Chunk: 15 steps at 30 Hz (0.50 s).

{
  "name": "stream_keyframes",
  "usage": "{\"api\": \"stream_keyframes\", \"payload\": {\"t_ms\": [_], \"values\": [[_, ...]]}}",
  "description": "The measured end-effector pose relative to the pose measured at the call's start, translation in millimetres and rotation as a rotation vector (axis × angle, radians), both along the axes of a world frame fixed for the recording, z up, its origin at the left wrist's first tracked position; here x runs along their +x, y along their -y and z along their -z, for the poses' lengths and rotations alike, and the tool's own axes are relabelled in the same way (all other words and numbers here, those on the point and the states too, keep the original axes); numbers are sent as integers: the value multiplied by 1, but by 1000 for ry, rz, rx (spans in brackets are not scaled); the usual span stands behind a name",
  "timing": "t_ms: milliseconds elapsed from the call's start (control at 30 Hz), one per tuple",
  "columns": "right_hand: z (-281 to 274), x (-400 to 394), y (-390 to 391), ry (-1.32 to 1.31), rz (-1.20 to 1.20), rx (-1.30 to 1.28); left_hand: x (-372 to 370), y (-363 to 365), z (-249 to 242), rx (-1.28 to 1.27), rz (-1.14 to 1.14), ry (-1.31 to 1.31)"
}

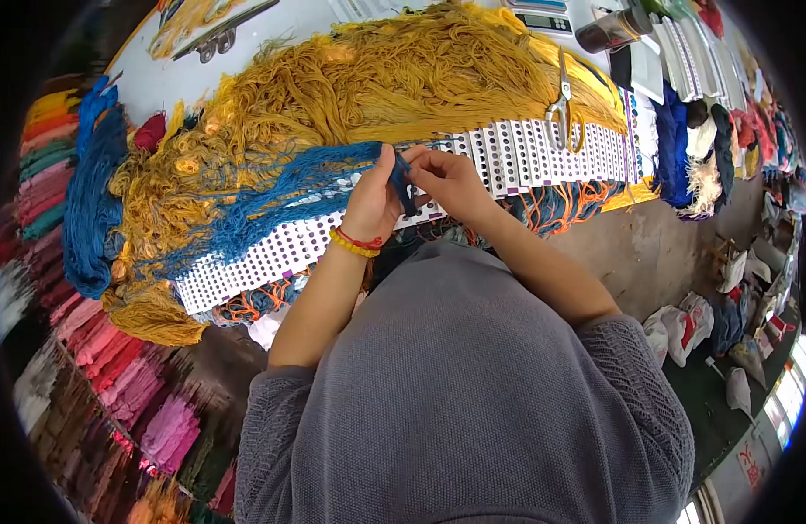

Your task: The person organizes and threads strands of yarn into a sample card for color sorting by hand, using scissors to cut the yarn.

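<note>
My left hand (pixel 373 205), with red and yellow bands at its wrist, holds the gathered end of a bundle of blue thread (pixel 307 175). From there the loose strands fan out leftward across the table. Close by on the right, the fingertips of my right hand (pixel 453 185) pinch the same blue thread. A darker blue end hangs down between the two hands. Beneath them runs a long row of white cards with punched holes (pixel 267 255). Behind the cards lies a large tangled heap of mustard-yellow thread (pixel 403 79).
Scissors with golden handles (pixel 562 118) rest on the cards to the right. A dark jar (pixel 612 30) and a scale (pixel 543 21) sit at the back. Blue skeins (pixel 93 210) hang at the left table end; colored skeins (pixel 171 432) hang lower left.
</note>
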State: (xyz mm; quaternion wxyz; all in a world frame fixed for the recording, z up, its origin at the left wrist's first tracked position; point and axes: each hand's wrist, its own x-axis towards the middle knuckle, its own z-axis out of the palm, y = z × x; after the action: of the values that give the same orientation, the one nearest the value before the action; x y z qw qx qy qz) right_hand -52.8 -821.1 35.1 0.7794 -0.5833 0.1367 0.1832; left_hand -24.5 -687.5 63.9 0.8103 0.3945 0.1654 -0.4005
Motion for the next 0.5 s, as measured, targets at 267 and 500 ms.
{"api": "stream_keyframes", "payload": {"t_ms": [267, 500], "values": [[-3, -5, -5, 112, -17, -79, -5, -9, 5, 125, -29, 122], [0, -6, -6, 244, 65, -375, -5, -15, 15, 115, -161, 88]]}}
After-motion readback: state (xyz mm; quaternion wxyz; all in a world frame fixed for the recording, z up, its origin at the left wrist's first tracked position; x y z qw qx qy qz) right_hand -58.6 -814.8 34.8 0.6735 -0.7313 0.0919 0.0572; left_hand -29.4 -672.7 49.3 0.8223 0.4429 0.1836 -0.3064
